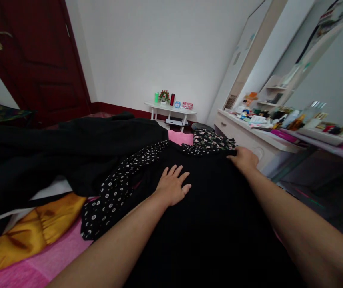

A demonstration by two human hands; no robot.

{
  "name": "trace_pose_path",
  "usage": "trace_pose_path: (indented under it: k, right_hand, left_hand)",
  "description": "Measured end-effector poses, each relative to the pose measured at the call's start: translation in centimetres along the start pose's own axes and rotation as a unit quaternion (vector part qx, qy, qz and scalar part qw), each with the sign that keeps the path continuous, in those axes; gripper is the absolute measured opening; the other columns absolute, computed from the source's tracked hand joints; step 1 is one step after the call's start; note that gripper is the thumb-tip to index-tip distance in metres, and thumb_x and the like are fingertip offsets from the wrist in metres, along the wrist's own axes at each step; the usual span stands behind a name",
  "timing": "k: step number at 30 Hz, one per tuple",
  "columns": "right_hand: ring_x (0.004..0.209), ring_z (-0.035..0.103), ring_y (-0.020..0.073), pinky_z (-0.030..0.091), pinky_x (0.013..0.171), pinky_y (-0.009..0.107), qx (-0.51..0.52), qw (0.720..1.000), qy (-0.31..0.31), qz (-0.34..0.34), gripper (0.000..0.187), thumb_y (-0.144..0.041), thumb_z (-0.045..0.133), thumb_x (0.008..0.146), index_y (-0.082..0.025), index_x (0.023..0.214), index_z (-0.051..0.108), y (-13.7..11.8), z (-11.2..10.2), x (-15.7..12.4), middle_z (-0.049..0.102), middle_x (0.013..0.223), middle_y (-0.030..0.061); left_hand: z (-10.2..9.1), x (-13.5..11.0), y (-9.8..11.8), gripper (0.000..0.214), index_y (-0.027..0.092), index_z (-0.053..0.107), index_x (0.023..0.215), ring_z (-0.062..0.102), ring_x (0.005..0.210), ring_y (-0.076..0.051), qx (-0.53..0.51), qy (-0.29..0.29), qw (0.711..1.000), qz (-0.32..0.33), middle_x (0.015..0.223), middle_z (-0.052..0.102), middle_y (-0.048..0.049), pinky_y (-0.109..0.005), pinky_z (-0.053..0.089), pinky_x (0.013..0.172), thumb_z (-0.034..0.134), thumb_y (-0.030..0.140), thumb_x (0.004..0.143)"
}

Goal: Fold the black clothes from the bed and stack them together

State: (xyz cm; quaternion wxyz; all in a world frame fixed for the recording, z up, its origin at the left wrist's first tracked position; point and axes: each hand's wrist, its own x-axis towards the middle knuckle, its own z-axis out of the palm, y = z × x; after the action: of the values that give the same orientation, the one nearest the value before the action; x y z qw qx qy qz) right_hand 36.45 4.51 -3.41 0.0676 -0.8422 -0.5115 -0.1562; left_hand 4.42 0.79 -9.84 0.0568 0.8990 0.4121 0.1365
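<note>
A black dress (207,224) with dotted sleeves and collar lies spread out in front of me on a pink bed cover. My left hand (173,186) rests flat on its upper part, fingers spread. At the far right shoulder, my right hand (245,160) pinches the edge of the dress between thumb and fingers. One dotted sleeve (111,188) stretches toward the lower left. Just beyond the collar lies a dark floral cloth (210,139).
Black clothing (99,138) is heaped on the left, with a mustard satin garment (39,224) on the pink cover (60,252). A cluttered dressing table (258,136) with a mirror stands at right. By the far wall is a small white table (171,107); a dark red door (36,60) is at left.
</note>
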Motion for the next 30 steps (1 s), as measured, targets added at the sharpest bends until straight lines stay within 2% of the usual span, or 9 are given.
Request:
trace_pose_path:
  k: [3,8,13,16,19,21,25,27,30]
  right_hand:
    - [0.104,0.057,0.029,0.045,0.079,0.037,-0.011,0.997,0.072,0.022,0.035,-0.03,0.057,0.082,-0.019,0.115,0.06,-1.3,1.0,-1.1,0.061,0.112,0.0135]
    - [0.104,0.053,0.0298,0.045,0.078,0.039,-0.02,1.0,0.016,0.006,0.033,-0.012,0.046,0.082,-0.015,0.112,0.062,-3.0,4.0,-3.4,0.058,0.111,0.0175]
    - [0.106,0.054,0.0264,0.044,0.082,0.035,0.098,0.987,0.123,-0.039,0.035,-0.016,0.044,0.084,-0.019,0.116,0.056,-7.0,2.2,-2.9,0.06,0.112,0.0118]
    - [0.094,0.062,0.0216,0.046,0.079,0.031,0.182,0.976,0.035,-0.113,0.038,-0.028,0.05,0.085,-0.023,0.123,0.049,-12.0,0.9,-3.0,0.067,0.1,0.0061]
    - [0.097,0.063,0.0282,0.048,0.079,0.037,0.157,0.978,-0.052,-0.126,0.06,-0.043,0.064,0.077,-0.018,0.128,0.046,-16.7,0.6,-3.2,0.067,0.105,0.012]
    - [0.1,0.063,0.0325,0.048,0.08,0.04,0.131,0.981,-0.096,-0.103,0.06,-0.043,0.07,0.072,-0.013,0.121,0.053,-18.7,0.8,-2.6,0.066,0.107,0.0174]
    - [0.11,0.059,0.0321,0.045,0.09,0.042,0.137,0.984,-0.082,-0.082,0.036,-0.03,0.056,0.084,-0.013,0.116,0.059,-20.0,1.5,-0.2,0.062,0.115,0.0204]
    - [0.117,0.055,0.0283,0.042,0.097,0.04,0.157,0.981,-0.063,-0.097,0.044,-0.028,0.048,0.089,-0.015,0.131,0.048,-20.0,2.4,0.8,0.058,0.124,0.0176]
    - [0.129,0.044,0.0251,0.034,0.106,0.038,0.195,0.962,-0.096,-0.167,0.06,-0.034,0.048,0.09,-0.015,0.144,0.029,-20.1,4.4,1.4,0.045,0.141,0.015]
  left_hand:
    - [0.0,0.0,-0.1,0.057,0.03,0.038,0.142,0.02,0.141,-0.028,-0.002,-0.002,1.0,0.0,0.153,0.028,-0.004,-0.052,0.016,0.114,0.026,0.057,0.093]
    - [0.1,0.0,-0.1,0.057,0.03,0.038,0.141,0.02,0.141,-0.028,-0.004,-0.004,1.0,-0.003,0.153,0.028,-0.0041,-0.052,0.016,0.114,0.025,0.057,0.093]
    - [0.2,0.1,0.1,0.057,0.03,0.039,0.141,0.021,0.141,-0.029,0.0,0.006,1.0,-0.003,0.153,0.029,-0.0048,-0.053,0.016,0.113,0.026,0.056,0.093]
    - [0.3,0.1,0.1,0.057,0.029,0.039,0.141,0.021,0.141,-0.029,0.001,0.013,1.0,-0.003,0.152,0.029,-0.0057,-0.053,0.016,0.113,0.027,0.056,0.093]
    - [0.3,0.1,0.1,0.056,0.028,0.04,0.141,0.021,0.141,-0.029,0.001,0.016,1.0,-0.003,0.152,0.03,-0.0061,-0.054,0.016,0.113,0.027,0.055,0.093]
    - [0.2,0.0,0.1,0.056,0.029,0.04,0.14,0.021,0.141,-0.029,0.0,0.014,1.0,-0.004,0.152,0.03,-0.0057,-0.053,0.016,0.113,0.027,0.056,0.093]
    - [0.1,0.0,0.2,0.056,0.029,0.039,0.141,0.02,0.141,-0.028,-0.002,0.009,1.0,-0.009,0.152,0.03,-0.0051,-0.053,0.015,0.113,0.028,0.056,0.092]
    - [0.2,0.1,0.2,0.056,0.029,0.039,0.141,0.02,0.141,-0.028,-0.004,0.008,1.0,-0.011,0.153,0.029,-0.0051,-0.053,0.015,0.113,0.028,0.056,0.092]
    - [0.3,0.2,0.1,0.057,0.029,0.039,0.141,0.02,0.141,-0.028,-0.007,0.006,1.0,-0.013,0.153,0.029,-0.0056,-0.054,0.014,0.114,0.028,0.056,0.093]
